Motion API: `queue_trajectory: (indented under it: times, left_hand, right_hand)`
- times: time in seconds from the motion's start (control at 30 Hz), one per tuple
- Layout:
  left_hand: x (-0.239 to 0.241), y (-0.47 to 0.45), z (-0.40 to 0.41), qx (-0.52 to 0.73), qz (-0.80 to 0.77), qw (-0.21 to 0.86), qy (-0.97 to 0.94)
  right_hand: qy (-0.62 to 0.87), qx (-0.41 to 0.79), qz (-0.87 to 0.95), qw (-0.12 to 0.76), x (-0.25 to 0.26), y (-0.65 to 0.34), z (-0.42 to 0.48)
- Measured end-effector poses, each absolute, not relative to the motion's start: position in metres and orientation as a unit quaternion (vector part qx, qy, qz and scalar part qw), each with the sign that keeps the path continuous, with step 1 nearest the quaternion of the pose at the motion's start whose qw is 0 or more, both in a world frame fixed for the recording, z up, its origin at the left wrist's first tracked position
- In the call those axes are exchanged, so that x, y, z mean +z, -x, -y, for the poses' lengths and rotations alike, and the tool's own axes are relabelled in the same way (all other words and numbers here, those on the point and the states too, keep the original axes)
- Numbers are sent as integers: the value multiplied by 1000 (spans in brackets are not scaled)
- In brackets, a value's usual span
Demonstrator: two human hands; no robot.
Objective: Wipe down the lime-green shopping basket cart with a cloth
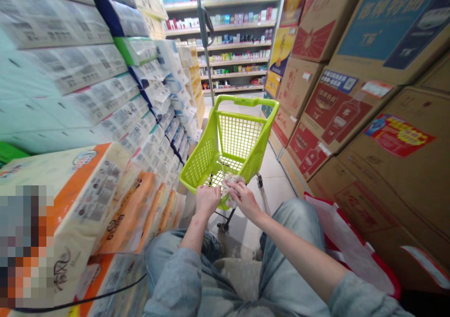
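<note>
A lime-green shopping cart (242, 102) with a plastic lattice basket stands in front of my knees. My left hand (208, 199) is closed at the basket's near edge, its fingers apparently wrapped round the rim; the fingertips are hidden. Just to its right, my right hand (244, 197) pinches a crumpled whitish cloth (233, 180) with faint coloured marks. That cloth lies against the near right part of the basket rim. Through the lattice, the basket floor shows behind both hands.
Stacked tissue packs (116, 106) line the left, close to my arm. Cardboard cartons (351, 111) rise on the right, with a red-and-white bag (337, 232) beside my knee. Shelves of small goods (235, 40) close off the aisle. A black cable (105, 296) runs at lower left.
</note>
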State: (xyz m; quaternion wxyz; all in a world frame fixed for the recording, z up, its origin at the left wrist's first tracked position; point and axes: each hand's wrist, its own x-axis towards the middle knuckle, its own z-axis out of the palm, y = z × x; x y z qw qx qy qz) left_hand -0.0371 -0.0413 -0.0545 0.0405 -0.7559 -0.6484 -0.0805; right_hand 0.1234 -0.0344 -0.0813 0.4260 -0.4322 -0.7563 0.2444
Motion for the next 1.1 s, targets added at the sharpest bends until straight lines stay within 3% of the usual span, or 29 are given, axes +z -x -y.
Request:
queue_trajectory:
  times: [0.17,0.3,0.4,0.57,0.9,1.1]
  left_hand:
    - [-53,35,44,-116,629,7,769]
    - [-55,32,43,-119,631,-5,766]
    - [-54,29,42,-115,631,-12,767]
    - [-50,23,42,-93,630,-28,770]
    - [-50,19,33,-48,626,-9,778]
    - [-44,21,31,-17,638,-8,770]
  right_hand:
    - [479,280,667,498,-90,-126,19]
    - [578,231,552,555,-91,-152,-27]
    - [619,180,544,537,-87,-174,-68]
    - [624,199,601,458,-84,-184,-94]
    - [532,256,633,501,-106,-138,14]
    - [493,291,665,481,-103,-115,68]
